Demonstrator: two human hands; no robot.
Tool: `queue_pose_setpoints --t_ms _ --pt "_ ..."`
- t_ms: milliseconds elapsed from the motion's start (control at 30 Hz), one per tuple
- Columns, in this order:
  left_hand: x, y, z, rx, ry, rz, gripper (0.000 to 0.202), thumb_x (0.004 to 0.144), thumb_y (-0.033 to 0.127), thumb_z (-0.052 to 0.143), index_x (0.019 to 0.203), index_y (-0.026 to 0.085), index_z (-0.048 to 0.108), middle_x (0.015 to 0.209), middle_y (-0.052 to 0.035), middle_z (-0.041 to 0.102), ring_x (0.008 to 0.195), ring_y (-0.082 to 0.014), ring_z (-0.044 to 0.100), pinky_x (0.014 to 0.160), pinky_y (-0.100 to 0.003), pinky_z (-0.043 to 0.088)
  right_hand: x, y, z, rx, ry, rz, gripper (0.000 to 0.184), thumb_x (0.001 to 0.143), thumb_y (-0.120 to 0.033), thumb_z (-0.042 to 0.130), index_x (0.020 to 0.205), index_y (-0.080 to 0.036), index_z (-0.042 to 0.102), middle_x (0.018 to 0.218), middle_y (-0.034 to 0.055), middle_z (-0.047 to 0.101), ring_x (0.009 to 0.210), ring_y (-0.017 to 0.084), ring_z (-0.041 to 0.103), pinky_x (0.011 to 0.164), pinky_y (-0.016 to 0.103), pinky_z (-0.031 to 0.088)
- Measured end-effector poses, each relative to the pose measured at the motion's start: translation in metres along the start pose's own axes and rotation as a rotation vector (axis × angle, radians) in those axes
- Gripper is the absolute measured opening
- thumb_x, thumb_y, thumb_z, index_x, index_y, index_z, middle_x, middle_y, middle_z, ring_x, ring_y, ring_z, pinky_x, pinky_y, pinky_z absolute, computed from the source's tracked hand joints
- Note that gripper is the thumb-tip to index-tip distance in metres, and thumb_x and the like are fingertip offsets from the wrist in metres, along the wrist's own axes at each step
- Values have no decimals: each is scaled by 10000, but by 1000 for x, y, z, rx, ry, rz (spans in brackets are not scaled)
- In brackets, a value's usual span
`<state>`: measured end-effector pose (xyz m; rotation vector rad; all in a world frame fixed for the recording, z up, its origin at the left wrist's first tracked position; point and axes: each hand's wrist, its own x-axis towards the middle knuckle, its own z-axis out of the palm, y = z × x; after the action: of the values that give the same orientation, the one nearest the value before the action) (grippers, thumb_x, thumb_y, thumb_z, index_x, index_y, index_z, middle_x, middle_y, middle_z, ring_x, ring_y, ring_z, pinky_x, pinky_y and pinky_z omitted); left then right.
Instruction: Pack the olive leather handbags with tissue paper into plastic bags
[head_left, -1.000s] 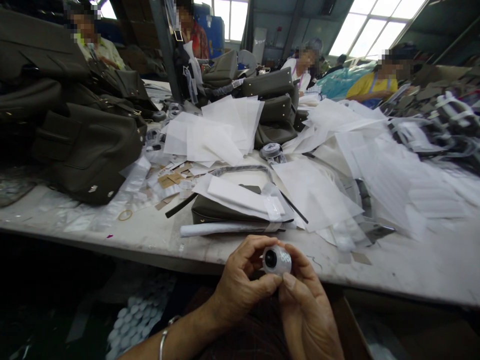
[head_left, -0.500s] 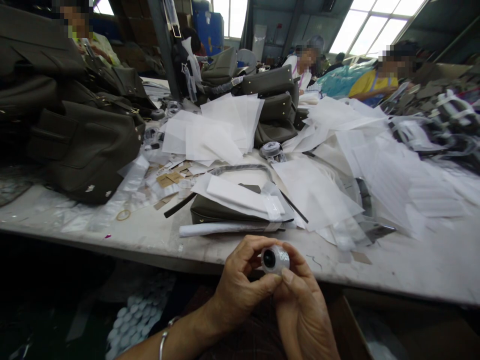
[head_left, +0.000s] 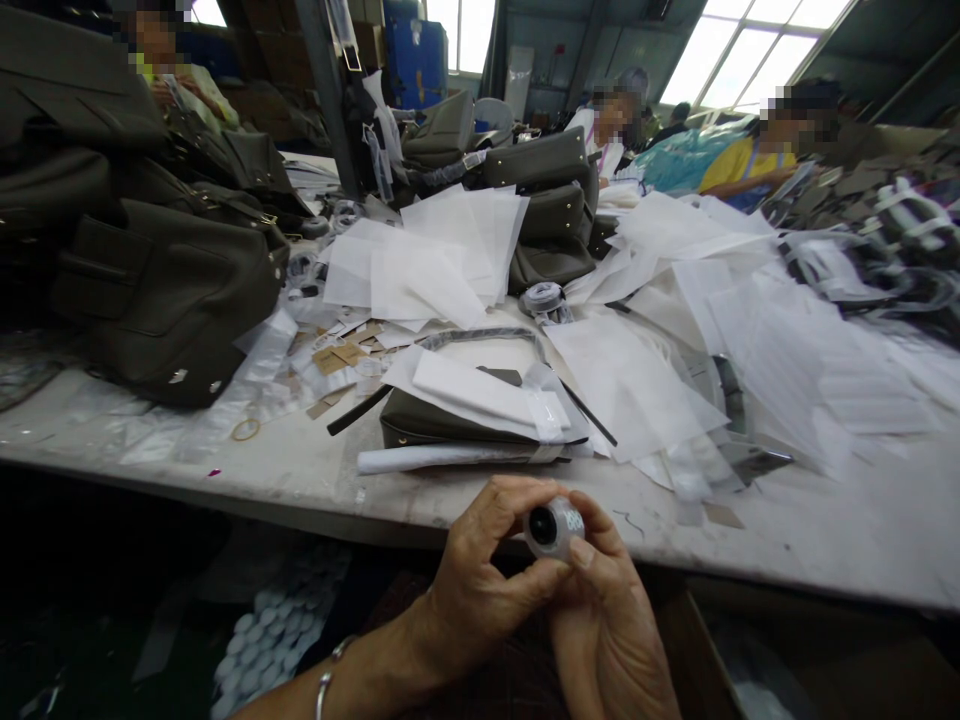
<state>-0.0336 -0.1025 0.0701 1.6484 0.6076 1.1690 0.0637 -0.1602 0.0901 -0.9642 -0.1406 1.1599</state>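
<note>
Both of my hands hold a small translucent roll (head_left: pixel 556 530) with a black hollow centre and pale print on its side; it looks like a roll of clear tape. My left hand (head_left: pixel 487 570) pinches it from the left, fingers over the top and thumb underneath. On the other side, my right hand (head_left: pixel 611 590) has its thumb and fingers around the roll. Just beyond, on the table, lies a dark olive bag (head_left: pixel 442 422) topped with white folded padding (head_left: pixel 472 388). A wrapped handle (head_left: pixel 487 335) arches behind it, and a white roll-shaped strip (head_left: pixel 427 458) lies along its front.
Olive bags (head_left: pixel 187 300) are piled at left, with more bags (head_left: pixel 551 220) behind. Thin white sheets (head_left: pixel 622 380) cover much of the table (head_left: pixel 825 540). A rubber band (head_left: pixel 246 430) lies left. A cardboard box (head_left: pixel 712 650) is below right. Several people sit across.
The roll has tipped slightly in my fingers and sits a touch lower and further right. Both hands keep their grip. The bag and sheets on the table stay put.
</note>
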Motion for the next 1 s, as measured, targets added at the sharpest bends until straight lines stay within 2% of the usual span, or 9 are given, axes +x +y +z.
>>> queue_pose_setpoints --t_ms 200,267,333,467,600,767,900,1000 --pt "1 2 -3 117 -4 162 517 810 110 717 1289 235 567 1185 -74 649 1088 -203 623 952 -317 531 -1 -2 0 28 -15 30 215 767 -281 755 979 -291 721 1044 -2 729 918 150 666 852 277 522" --pt "1 0 -3 116 -5 176 542 800 96 723 1296 242 562 1193 -70 646 1097 -202 619 967 -317 521 0 -2 -1 28 -20 31 211 772 -281 750 980 -295 716 1051 -4 727 926 152 664 857 282 524" --pt "1 -1 -1 63 -5 104 541 791 94 734 1281 257 576 1189 -58 641 1091 -199 619 942 -301 533 0 -3 -2 14 -23 33 219 773 -297 755 988 -295 715 1043 2 726 922 159 664 852 293 527" --pt "-3 -3 2 -139 -16 -133 472 808 148 742 1238 296 614 1168 -32 625 1071 -197 624 876 -272 553 0 -4 -5 3 -42 44 310 732 -293 795 1032 -294 716 1052 9 718 971 171 660 895 305 516" --pt "-5 -3 2 -182 -15 -174 441 821 212 752 1232 305 622 1175 -34 618 1081 -206 620 884 -277 545 1 -4 -7 13 -44 39 375 710 -277 807 1073 -296 713 1096 14 711 1015 179 651 933 321 505" --pt "-2 -1 0 -26 -18 -44 429 846 230 726 1255 273 603 1175 -62 639 1080 -220 624 876 -293 550 2 -1 -9 29 -18 67 345 715 -289 794 1052 -290 720 1116 23 716 1014 185 659 945 338 504" --pt "1 3 0 95 -20 96 413 888 257 685 1286 238 575 1173 -85 649 1089 -216 622 943 -319 531 2 2 -9 26 -9 57 325 731 -311 778 1050 -305 721 1155 16 708 1076 193 646 998 354 479" --pt "1 3 0 158 -18 150 422 906 240 658 1314 228 548 1189 -93 642 1118 -213 612 975 -327 520 2 3 -10 12 -10 43 330 738 -337 772 1062 -315 715 1176 15 700 1110 202 633 1024 368 466"
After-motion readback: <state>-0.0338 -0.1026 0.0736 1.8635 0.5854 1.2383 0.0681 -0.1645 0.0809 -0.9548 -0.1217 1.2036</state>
